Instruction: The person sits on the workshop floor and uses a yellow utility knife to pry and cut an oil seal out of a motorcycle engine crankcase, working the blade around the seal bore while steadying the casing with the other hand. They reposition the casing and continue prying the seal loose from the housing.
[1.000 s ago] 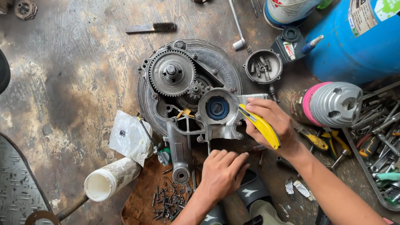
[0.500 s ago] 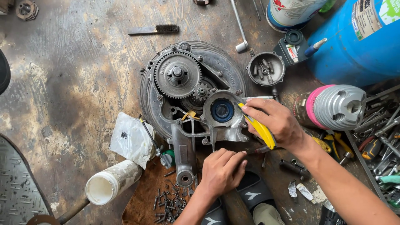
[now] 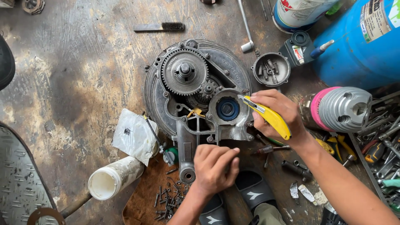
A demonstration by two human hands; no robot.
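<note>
Steadiness matters here: your right hand (image 3: 277,114) is clamped on the yellow knife (image 3: 266,116), blade tip meeting the casing (image 3: 196,89) at frame centre, just right of the blue seal (image 3: 228,109). Your left hand (image 3: 214,166) is curled together against the casing's lower edge, bracing it. Keep the blade shallow, stroke away from those fingers, and spare the seal.
</note>
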